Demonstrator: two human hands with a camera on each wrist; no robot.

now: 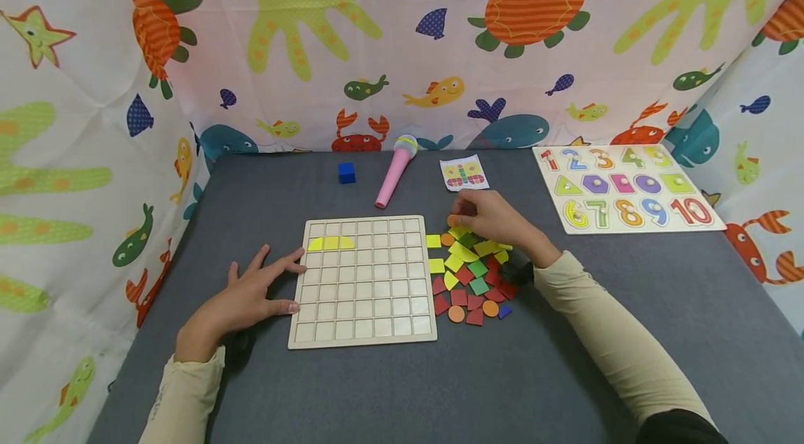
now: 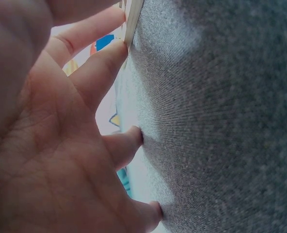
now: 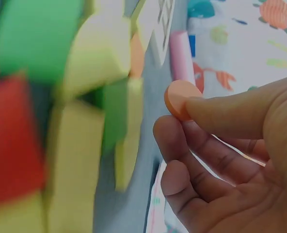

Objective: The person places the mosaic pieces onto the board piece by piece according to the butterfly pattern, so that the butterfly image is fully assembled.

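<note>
Orange and round, a disc (image 3: 180, 99) is pinched in the right hand (image 1: 488, 213), loose pieces (image 1: 465, 275) just below it; it looks light, stiff, perhaps slick, best held by its rim. The left hand (image 1: 251, 296), fingers spread, touches the grid board (image 1: 364, 291) beside it.

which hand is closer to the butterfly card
The right hand, pinching an orange disc just on the near side of the butterfly card. The left hand is farther off, touching the left edge of the board.
</note>
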